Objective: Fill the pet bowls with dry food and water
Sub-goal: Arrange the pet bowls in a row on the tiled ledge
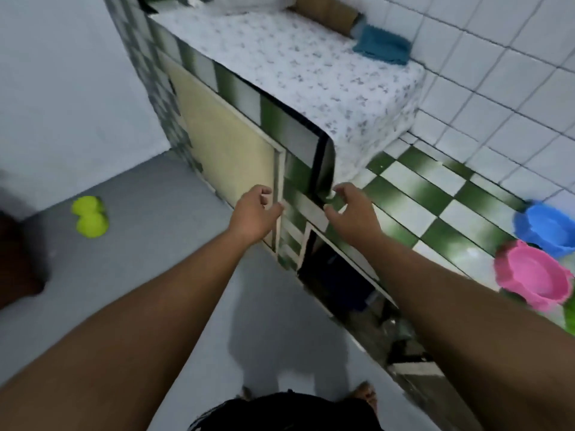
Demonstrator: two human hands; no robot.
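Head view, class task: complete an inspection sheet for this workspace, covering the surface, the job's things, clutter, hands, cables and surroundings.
Surface: green-and-white tiled counter; raised part under a patterned cover.
Job's things: pink bowl and blue bowl on the counter at right; food and water not seen.
Clutter: blue cloth on the cover; yellow-green object on the floor.
Hands: left hand and right hand reach forward, fingers loosely curled, holding nothing.
Cables: nothing seen.
Surroundings: white tiled wall, cream cabinet door, grey floor.
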